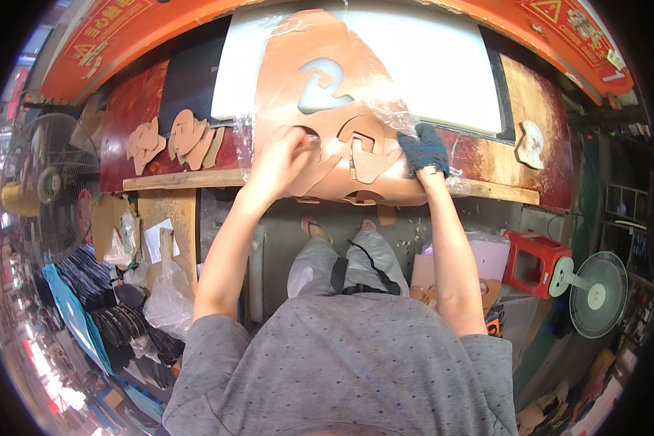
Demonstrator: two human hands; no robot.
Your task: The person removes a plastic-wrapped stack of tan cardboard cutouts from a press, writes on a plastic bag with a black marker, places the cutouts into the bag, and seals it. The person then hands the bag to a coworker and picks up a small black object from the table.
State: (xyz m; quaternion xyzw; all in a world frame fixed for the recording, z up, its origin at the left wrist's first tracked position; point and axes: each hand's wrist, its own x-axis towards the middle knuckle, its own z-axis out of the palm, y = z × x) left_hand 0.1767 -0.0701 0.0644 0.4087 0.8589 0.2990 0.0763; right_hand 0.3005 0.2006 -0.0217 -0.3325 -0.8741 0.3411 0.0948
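1. The leather sheet (320, 73), tan-brown, lies flat on the bench (487, 156) over a white board (429, 65), its near edge overhanging the bench front. Shapes are already cut out of it, leaving open windows.
2. A clear plastic film (385, 109) covers part of the sheet and wrinkles near its right side.
3. The left hand (280, 160), bare, pinches a cut piece (309, 171) at the sheet's near edge, fingers closed on it.
4. The right hand (423, 149), in a dark knitted glove, presses down flat on the sheet's right edge; it clasps nothing.
5. Judged handling: the sheet appears thin, light and limp, so it bends rather than breaks. The narrow bridges between windows look weak and could stretch or tear. A hold on solid margin, with the other palm pinning the sheet, seems safest.
6. A pile of cut pieces (174, 138) lies well apart, at the bench's left.
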